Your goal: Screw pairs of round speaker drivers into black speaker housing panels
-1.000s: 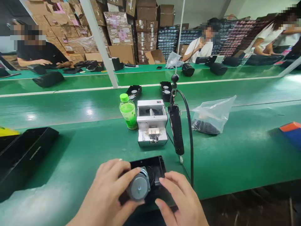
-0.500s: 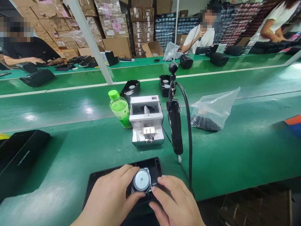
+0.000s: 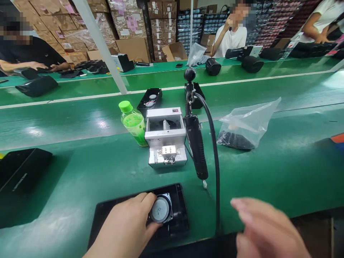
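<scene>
While the left hand (image 3: 126, 229) rests on the round speaker (image 3: 161, 209), thumb and fingers curled against its left side and holding it down, the right hand (image 3: 268, 229) hangs open and blurred well to the right, gripping nothing. That speaker sits face-down in the right end of a black case (image 3: 177, 200) lying flat on the green surface (image 3: 80, 172), its long side running left to right, close in front of the person. Straight ahead of the case stands a small white machine (image 3: 166, 139). Between the two hands, nearer the right one, a black screwdriver (image 3: 196, 147) dangles on its cable, tip pointing down, just beyond the case's right corner.
</scene>
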